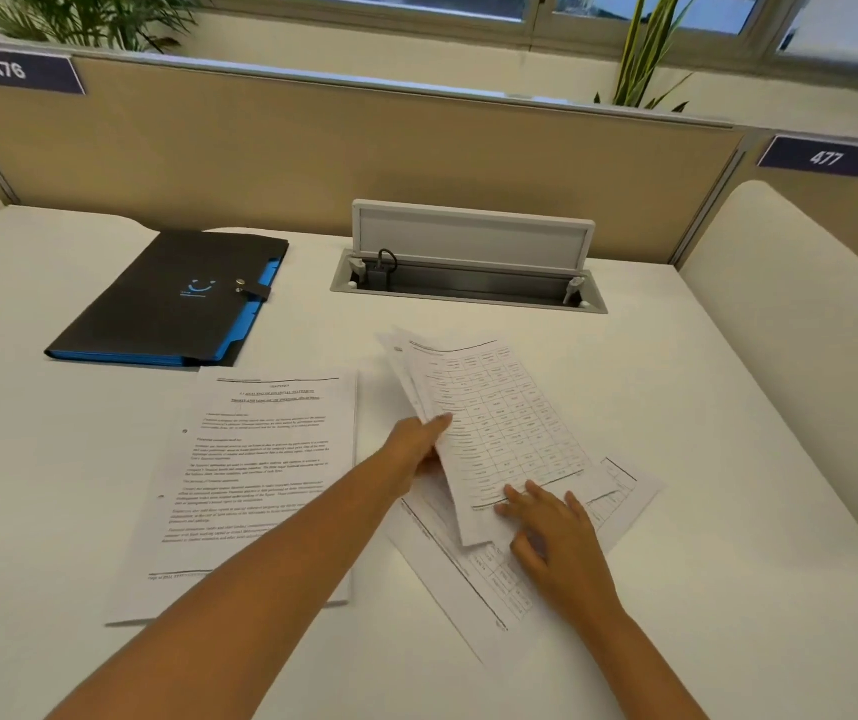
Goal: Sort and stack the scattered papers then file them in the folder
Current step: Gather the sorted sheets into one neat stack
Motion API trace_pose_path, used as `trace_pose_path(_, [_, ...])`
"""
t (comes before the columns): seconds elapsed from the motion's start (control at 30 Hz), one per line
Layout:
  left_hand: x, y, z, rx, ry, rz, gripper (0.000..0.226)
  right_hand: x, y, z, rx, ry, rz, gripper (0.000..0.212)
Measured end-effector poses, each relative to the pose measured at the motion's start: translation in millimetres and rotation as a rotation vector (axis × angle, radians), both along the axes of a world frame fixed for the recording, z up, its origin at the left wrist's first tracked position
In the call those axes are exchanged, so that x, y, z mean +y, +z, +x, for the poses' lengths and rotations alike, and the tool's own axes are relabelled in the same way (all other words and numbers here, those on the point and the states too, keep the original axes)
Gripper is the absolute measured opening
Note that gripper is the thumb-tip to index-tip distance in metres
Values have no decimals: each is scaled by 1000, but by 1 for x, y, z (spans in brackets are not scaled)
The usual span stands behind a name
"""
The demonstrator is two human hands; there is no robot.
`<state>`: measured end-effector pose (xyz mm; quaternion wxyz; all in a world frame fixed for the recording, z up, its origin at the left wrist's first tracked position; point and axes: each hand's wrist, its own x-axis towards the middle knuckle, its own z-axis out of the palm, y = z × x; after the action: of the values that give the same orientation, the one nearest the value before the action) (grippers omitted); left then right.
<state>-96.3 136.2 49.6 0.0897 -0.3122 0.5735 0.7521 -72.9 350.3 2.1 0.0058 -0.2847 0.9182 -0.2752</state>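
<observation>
A black folder (pixel 167 298) with blue inner tabs lies closed at the back left of the white desk (pixel 52 511). A printed text page (pixel 255 480) lies flat in front of it, partly under my left forearm. My left hand (pixel 416 444) grips the left edge of a few table-printed sheets (pixel 494 423), lifted slightly and fanned. My right hand (pixel 551 532) rests with spread fingers on the lower end of those sheets. More printed sheets (pixel 468 579) lie skewed on the desk beneath them.
An open cable box (pixel 468 283) with its lid raised sits in the desk at the back centre. A beige partition (pixel 364 158) closes the far edge. A white padded divider (pixel 801 345) stands along the right side.
</observation>
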Motion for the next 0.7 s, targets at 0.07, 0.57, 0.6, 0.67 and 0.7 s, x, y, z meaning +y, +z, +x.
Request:
trace_pose_path(0.07, [7, -4, 1, 15, -27, -123, 37, 1, 0, 1, -3, 8, -55, 31])
trace_pose_path(0.57, [-22, 36, 19, 422, 2, -400, 33, -8, 79, -47, -237, -387, -655, 68])
trace_pose_path(0.6, [-24, 40, 21, 459, 0, -405, 28, -10, 90, -53, -261, -335, -657, 69])
trace_pose_path(0.67, [-29, 49, 26, 525, 14, -417, 16, -12, 109, -61, -285, -266, -672, 62])
trace_pose_path(0.7, [-31, 54, 28, 551, 18, -431, 16, -12, 117, -63, -276, -253, -686, 58])
